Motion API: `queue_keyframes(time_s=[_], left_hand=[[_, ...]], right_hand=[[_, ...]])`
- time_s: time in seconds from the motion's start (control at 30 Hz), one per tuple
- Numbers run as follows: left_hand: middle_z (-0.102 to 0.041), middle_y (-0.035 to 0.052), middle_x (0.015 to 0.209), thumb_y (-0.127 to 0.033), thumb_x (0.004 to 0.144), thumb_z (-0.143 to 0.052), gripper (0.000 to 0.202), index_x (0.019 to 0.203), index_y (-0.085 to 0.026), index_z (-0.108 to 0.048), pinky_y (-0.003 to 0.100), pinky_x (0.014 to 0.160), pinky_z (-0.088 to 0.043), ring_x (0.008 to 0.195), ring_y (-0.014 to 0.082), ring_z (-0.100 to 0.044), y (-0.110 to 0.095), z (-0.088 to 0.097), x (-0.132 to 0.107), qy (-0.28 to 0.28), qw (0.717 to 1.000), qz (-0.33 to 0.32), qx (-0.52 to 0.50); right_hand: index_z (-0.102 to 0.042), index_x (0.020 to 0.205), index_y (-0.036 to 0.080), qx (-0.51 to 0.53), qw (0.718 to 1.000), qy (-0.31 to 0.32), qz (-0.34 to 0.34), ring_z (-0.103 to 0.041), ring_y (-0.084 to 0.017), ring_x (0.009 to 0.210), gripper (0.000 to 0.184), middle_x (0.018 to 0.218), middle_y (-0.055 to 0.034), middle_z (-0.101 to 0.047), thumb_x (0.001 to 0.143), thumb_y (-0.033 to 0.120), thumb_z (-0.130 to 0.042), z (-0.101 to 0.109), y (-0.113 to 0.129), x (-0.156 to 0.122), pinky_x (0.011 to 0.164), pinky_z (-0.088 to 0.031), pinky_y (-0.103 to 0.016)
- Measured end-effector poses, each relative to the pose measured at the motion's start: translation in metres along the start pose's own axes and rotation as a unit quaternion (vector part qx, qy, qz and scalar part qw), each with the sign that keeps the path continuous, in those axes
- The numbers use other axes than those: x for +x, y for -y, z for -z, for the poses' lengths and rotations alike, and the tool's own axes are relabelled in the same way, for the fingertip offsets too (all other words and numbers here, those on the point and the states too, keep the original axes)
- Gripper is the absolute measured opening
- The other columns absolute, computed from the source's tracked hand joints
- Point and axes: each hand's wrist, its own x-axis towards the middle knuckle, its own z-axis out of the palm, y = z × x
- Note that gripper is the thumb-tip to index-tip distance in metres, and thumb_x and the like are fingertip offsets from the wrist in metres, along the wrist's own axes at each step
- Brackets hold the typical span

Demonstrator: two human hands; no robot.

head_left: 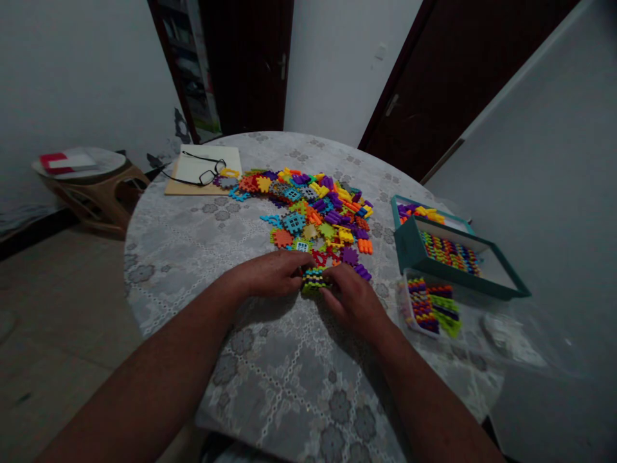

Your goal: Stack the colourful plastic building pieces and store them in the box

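Observation:
Between my two hands, low over the front middle of the table, is a small stack of interlocking plastic building pieces (314,280) in green, yellow, blue and dark layers. My left hand (276,272) grips its left side with fingers closed. On its right side my right hand (351,294) is closed too, thumb near the lower edge. Just beyond my fingers spreads a heap of loose, bright building pieces (294,223), some square and notched, others ribbed. A white window-like piece (303,247) lies close to my left fingers.
At right a green box (409,247) and a clear plastic tub (409,315) hold stacked pieces. A clear lid or bag (540,341) lies beyond the tub. Glasses (207,177) rest on a notepad (180,186) at back left. The round table (284,392) wears a patterned cloth.

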Motion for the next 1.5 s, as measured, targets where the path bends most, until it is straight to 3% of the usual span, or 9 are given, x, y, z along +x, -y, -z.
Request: queue_keyframes(time_s=[0.23,0.43,0.63,0.7,0.87,1.07,1.33,1.5], left_hand=[[-0.076,0.0068,0.115,-0.017,0.093,-0.057,0.032,0.122,-0.022,-0.068,0.031,0.085,-0.049,0.098,0.022,-0.068,-0.002,0.001,-0.001,-0.002,1.0,0.008,0.007],[-0.076,0.0047,0.108,-0.017,0.09,-0.06,0.033,0.121,-0.021,-0.068,0.028,0.08,-0.047,0.092,0.0199,-0.066,-0.008,0.004,-0.002,0.018,1.0,0.017,-0.005],[-0.076,0.0053,0.109,-0.02,0.09,-0.065,0.034,0.124,-0.021,-0.069,0.029,0.079,-0.047,0.092,0.0204,-0.067,-0.007,0.004,-0.001,0.008,0.999,0.031,0.001],[-0.076,0.0058,0.11,-0.017,0.089,-0.065,0.034,0.123,-0.02,-0.07,0.029,0.08,-0.047,0.093,0.0208,-0.067,-0.004,0.002,0.0,-0.001,1.0,0.029,0.002],[-0.077,0.0063,0.115,-0.008,0.087,-0.062,0.041,0.125,-0.021,-0.07,0.03,0.086,-0.048,0.097,0.0206,-0.067,0.0,-0.002,0.004,-0.015,1.0,0.0,-0.009],[-0.077,0.0071,0.122,-0.01,0.089,-0.062,0.046,0.132,-0.023,-0.069,0.032,0.093,-0.049,0.107,0.0219,-0.068,0.001,-0.008,0.008,-0.033,0.999,-0.006,-0.022],[-0.079,0.0074,0.124,-0.02,0.095,-0.062,0.043,0.138,-0.025,-0.068,0.032,0.091,-0.051,0.102,0.0219,-0.071,-0.001,-0.009,0.008,-0.025,0.999,-0.012,-0.047],[-0.081,0.0069,0.112,-0.027,0.097,-0.059,0.036,0.131,-0.024,-0.069,0.033,0.086,-0.05,0.097,0.0232,-0.072,0.0,-0.011,0.009,-0.045,0.999,-0.004,-0.019]], right_hand=[[-0.06,0.11,0.024,0.014,0.999,-0.018,-0.025,-0.063,-0.025,0.096,0.011,0.106,-0.0076,-0.063,0.1,0.02,-0.065,-0.001,0.001,0.001,0.08,-0.052,-0.037],[-0.058,0.11,0.025,0.032,0.998,-0.055,-0.031,-0.062,-0.03,0.12,0.016,0.132,-0.0143,-0.057,0.097,0.018,-0.066,-0.003,0.004,0.002,0.095,-0.055,-0.045],[-0.054,0.103,0.025,0.029,0.998,-0.045,-0.027,-0.061,-0.024,0.095,0.015,0.102,-0.0061,-0.062,0.095,0.016,-0.064,-0.005,0.002,0.003,0.082,-0.051,-0.036],[-0.057,0.109,0.024,0.036,0.997,-0.051,-0.037,-0.061,-0.023,0.091,0.018,0.103,-0.0063,-0.063,0.095,0.016,-0.064,-0.006,0.002,0.002,0.08,-0.051,-0.035],[-0.057,0.142,0.024,0.057,0.996,-0.045,-0.045,-0.065,-0.025,0.097,0.048,0.117,-0.0113,-0.066,0.096,0.018,-0.066,-0.006,0.003,0.002,0.085,-0.055,-0.04],[-0.063,0.133,0.023,0.072,0.995,-0.033,-0.057,-0.067,-0.027,0.105,0.041,0.115,-0.0105,-0.069,0.093,0.016,-0.068,-0.009,0.004,0.002,0.09,-0.057,-0.041],[-0.064,0.128,0.023,0.068,0.993,-0.032,-0.086,-0.066,-0.027,0.107,0.039,0.115,-0.0099,-0.07,0.091,0.014,-0.069,-0.01,0.005,0.004,0.092,-0.055,-0.041],[-0.063,0.131,0.024,0.057,0.992,-0.024,-0.106,-0.066,-0.026,0.111,0.04,0.12,-0.0095,-0.071,0.092,0.015,-0.07,-0.01,0.009,0.007,0.098,-0.055,-0.042]])
